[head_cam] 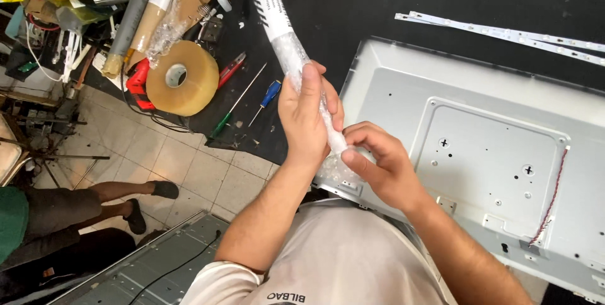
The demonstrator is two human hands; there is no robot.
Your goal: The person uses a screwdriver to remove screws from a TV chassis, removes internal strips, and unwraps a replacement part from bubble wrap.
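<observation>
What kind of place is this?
Probably an electronics repair workshop. A bare metal screen chassis lies on a dark bench, light strips beside it, with screwdrivers and a tape roll nearby.

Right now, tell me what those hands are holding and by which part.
A long tube in clear plastic wrap. The left hand grips its lower wrapped part; the right hand pinches the bottom end.
</observation>
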